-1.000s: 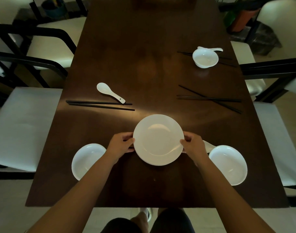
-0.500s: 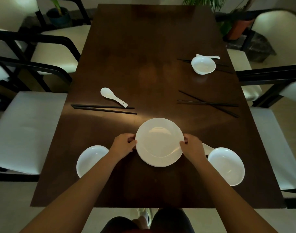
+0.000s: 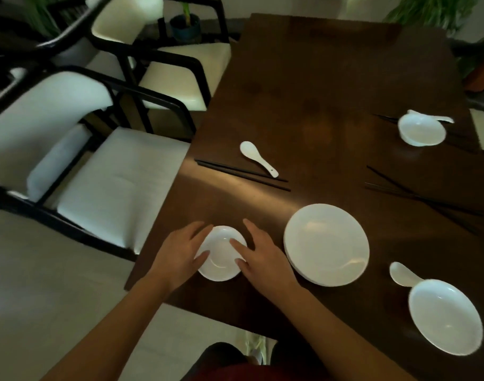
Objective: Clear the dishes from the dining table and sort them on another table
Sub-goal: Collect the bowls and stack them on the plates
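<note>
A small white bowl [image 3: 221, 257] sits near the front left corner of the dark dining table [image 3: 331, 92]. My left hand [image 3: 180, 251] lies against its left rim and my right hand [image 3: 258, 254] against its right rim, fingers spread over the edge. A stack of white plates [image 3: 327, 244] rests just right of my right hand, untouched. Further right lie a white spoon [image 3: 401, 274] and a larger white bowl [image 3: 445, 316].
A white spoon [image 3: 257, 158] and black chopsticks [image 3: 242, 174] lie mid-left. More chopsticks [image 3: 422, 198] cross at the right. A far bowl with a spoon [image 3: 421, 130] sits at the right edge. White-cushioned black chairs [image 3: 111, 174] line the left side.
Both hands have let go of the plate stack and moved left to the small bowl. My view has swung to the left.
</note>
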